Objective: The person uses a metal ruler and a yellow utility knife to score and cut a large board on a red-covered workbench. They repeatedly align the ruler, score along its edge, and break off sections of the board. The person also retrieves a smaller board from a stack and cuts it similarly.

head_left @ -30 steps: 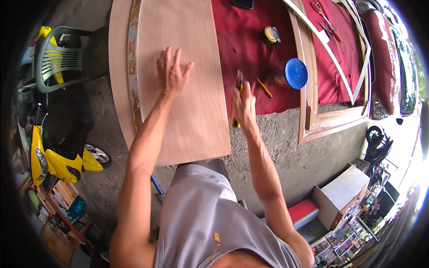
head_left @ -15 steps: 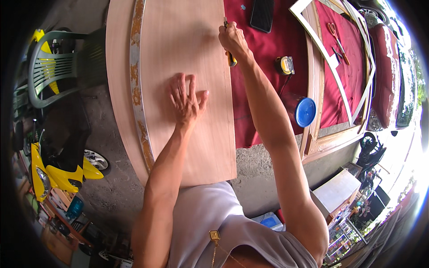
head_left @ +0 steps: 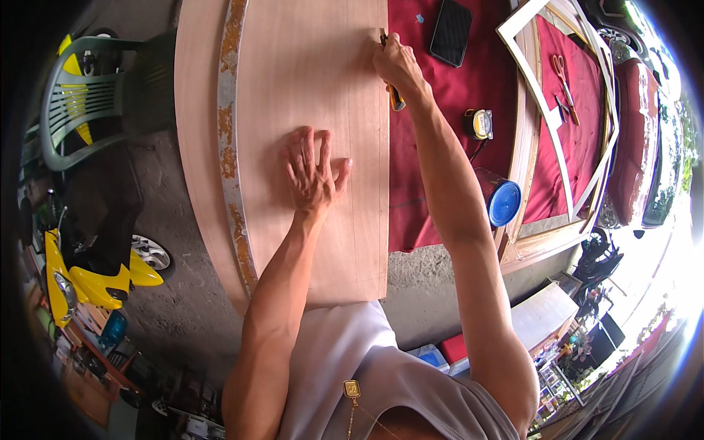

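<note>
Pale wooden panel [head_left: 293, 81] beneath a spread left hand [head_left: 313, 174], yellow-and-black utility knife [head_left: 397, 99] at its right edge

The wooden panel lies flat in front of the person, its long axis running away from the lap and its near end closest to the body. The utility knife is in the right hand [head_left: 400, 66], fingers wrapped around the handle. It points away from the person, its far end leaning slightly left, its long axis nearly in line with the panel's right edge; whether the tip touches wood cannot be told. The left hand rests palm down on the panel, fingers wide and holding nothing.

Counted: one panel, one knife, and one long grey metal strip with orange-brown patches [head_left: 229, 110], lying lengthwise on the panel's left part. To the right, over dark red cloth [head_left: 411, 183], are one black rectangular phone [head_left: 450, 33], one yellow-and-black tape measure [head_left: 480, 124] and one cylindrical container with a blue lid [head_left: 504, 204]. Farther right lies one pair of orange-handled scissors [head_left: 559, 67]. One green plastic chair [head_left: 84, 95] stands left of the panel.
</note>
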The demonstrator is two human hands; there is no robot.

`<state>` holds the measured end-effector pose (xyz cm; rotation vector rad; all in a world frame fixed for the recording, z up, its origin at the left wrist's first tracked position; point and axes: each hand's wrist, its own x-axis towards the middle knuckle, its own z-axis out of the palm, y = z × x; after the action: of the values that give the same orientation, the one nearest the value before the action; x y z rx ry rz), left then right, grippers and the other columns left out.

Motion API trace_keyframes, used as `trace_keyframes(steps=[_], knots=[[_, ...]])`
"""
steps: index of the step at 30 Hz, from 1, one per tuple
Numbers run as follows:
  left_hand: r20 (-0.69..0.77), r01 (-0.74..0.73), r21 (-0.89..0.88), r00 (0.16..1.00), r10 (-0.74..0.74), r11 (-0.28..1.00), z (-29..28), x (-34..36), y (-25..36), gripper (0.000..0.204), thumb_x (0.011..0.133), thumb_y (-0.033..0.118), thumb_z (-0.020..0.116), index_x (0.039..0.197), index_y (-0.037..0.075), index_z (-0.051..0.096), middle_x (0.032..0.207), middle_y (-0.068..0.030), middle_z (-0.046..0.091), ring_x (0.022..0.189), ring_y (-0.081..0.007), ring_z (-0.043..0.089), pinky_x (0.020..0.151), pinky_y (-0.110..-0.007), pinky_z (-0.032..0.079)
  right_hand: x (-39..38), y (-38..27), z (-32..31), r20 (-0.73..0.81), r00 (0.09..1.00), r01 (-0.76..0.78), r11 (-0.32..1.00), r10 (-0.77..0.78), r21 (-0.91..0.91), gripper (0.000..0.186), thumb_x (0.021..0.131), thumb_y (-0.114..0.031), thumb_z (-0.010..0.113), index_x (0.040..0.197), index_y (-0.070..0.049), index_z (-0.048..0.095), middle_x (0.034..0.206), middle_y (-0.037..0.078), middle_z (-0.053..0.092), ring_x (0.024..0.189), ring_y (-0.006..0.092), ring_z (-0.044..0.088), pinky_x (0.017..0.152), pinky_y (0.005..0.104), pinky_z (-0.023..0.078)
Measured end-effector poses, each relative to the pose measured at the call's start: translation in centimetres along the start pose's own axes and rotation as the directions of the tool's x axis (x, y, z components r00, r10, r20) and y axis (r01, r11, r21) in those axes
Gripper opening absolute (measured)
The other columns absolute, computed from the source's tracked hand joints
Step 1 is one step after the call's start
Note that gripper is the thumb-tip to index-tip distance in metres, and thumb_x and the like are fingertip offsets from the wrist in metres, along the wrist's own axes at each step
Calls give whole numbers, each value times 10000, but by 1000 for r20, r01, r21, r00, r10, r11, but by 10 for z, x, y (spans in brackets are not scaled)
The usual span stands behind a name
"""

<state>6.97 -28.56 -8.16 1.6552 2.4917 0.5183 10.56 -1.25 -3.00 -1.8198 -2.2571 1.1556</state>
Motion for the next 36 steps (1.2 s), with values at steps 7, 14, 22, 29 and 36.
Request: trace_keyframes(steps=[7,14,22,29,36], knots=[[11,10,0,1000,-10,1000,1,-1,0,699,900,517,555,1473,162,369,1533,-185,276,1425,-389,240,1127,-610,180,5,0,0,55,997,-48,999,49,-21,467,939,-331,368,1156,68,479,977,324,640,819,429,686,718,476,574],[6,7,-1,1000,-7,1000,-1,0,0,690,900,513,558,1465,158,384,1528,-182,283,1425,-378,246,1131,-598,184,13,3,6,0,1000,22,996,-22,-81,464,954,-328,375,1132,87,481,839,269,646,682,353,671,593,440,555],[28,48,-16,998,-48,999,-5,1,4,697,872,487,609,1456,170,400,1519,-163,302,1419,-376,259,1104,-595,213,13,-8,0,81,994,-62,995,68,-72,578,906,-385,546,1202,107,475,765,214,652,593,268,673,483,384,539],[-29,24,-2,999,-24,1000,-3,1,3,718,848,486,638,1455,181,405,1521,-158,304,1405,-383,284,1091,-593,236,6,-6,5,81,990,-103,988,113,-114,644,868,-399,615,1226,110,449,785,208,658,589,256,669,483,376,534],[-53,10,41,999,-8,999,2,0,0,709,845,519,605,1435,169,429,1529,-150,304,1407,-374,289,1124,-579,237,-10,9,10,123,989,-73,992,85,-101,547,911,-309,513,1247,116,438,794,212,663,647,280,689,516,365,541]])
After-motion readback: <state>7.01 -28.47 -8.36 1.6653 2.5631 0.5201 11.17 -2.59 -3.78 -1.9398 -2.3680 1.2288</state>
